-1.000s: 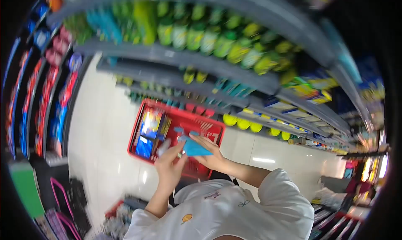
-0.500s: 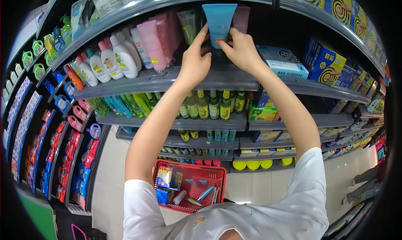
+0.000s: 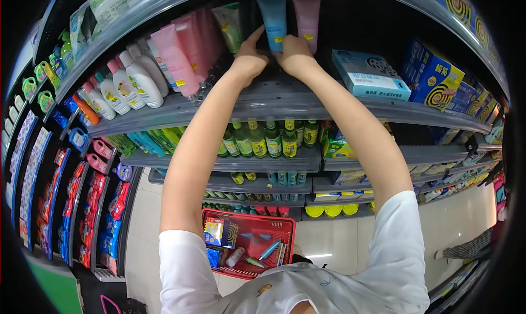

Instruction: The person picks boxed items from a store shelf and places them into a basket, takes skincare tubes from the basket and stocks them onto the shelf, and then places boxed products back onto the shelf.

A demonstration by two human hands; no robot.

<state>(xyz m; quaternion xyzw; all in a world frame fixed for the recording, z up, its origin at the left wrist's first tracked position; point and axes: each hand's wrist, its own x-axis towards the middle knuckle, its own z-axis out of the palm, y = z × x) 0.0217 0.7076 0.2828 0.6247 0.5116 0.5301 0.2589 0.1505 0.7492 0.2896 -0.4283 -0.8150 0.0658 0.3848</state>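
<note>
A blue tube [image 3: 273,19] stands upright on the upper shelf, between a green tube [image 3: 230,26] and a pink tube [image 3: 307,18]. My left hand [image 3: 250,61] is at its left side, with a finger stretched up along the tube's edge. My right hand [image 3: 296,54] is closed at the lower right part of the blue tube, fingers bent around its base. The fingertips of my right hand are partly hidden behind the hand. More pink tubes [image 3: 176,59] and white bottles [image 3: 143,78] stand to the left.
A light blue box [image 3: 370,76] and yellow-blue boxes [image 3: 438,81] sit on the shelf at right. Green bottles [image 3: 257,139] fill the shelf below. A red basket [image 3: 290,243] with several items is on the floor. Part of a person [image 3: 466,248] shows at far right.
The blue tube, raised in front of the shelf half a second ago, now stands farther back beside the pink tube. Both hands have reached deeper with it. Earlier, they held it over the basket.
</note>
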